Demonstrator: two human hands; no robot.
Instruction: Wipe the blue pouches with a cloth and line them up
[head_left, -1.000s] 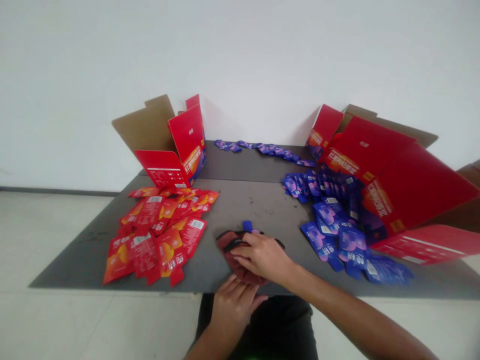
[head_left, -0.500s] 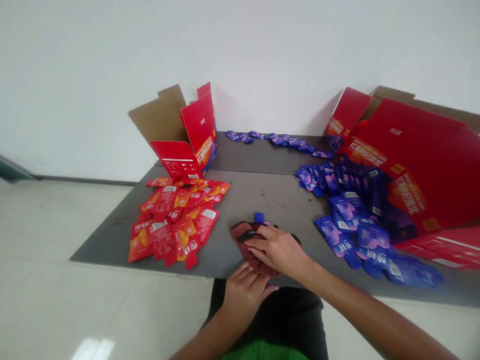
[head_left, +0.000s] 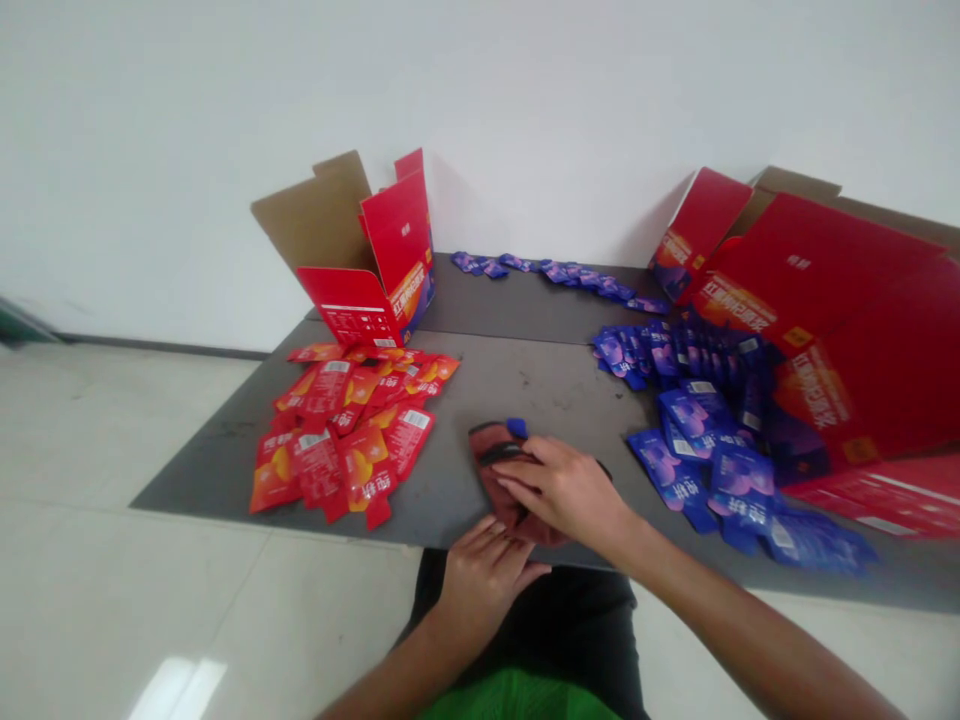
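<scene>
A reddish-brown cloth pouch (head_left: pixel 493 440) with black trim and a small blue tab (head_left: pixel 517 427) lies at the table's near edge. My right hand (head_left: pixel 574 487) comes over it from the right, its fingers closed on the black-trimmed part; the fingertips are partly hidden in the folds. At the front edge of the table, my left hand (head_left: pixel 484 572) rests with its fingers stretched flat against the pouch's near end and the thumb apart. Red sachets (head_left: pixel 345 430) lie in a pile to the left, and blue-purple sachets (head_left: pixel 690 420) are heaped to the right.
An open red carton (head_left: pixel 349 300) stands at the back left. Larger red cartons (head_left: pixel 817 260) stand on the right behind the blue heap. More blue sachets (head_left: pixel 577 277) form a row along the wall. The grey table (head_left: pixel 525 380) ends just before my lap.
My view has shifted slightly. The black-trimmed end of the pouch is turned and folded a little differently under my right hand. My left hand keeps about the same place at the edge.
</scene>
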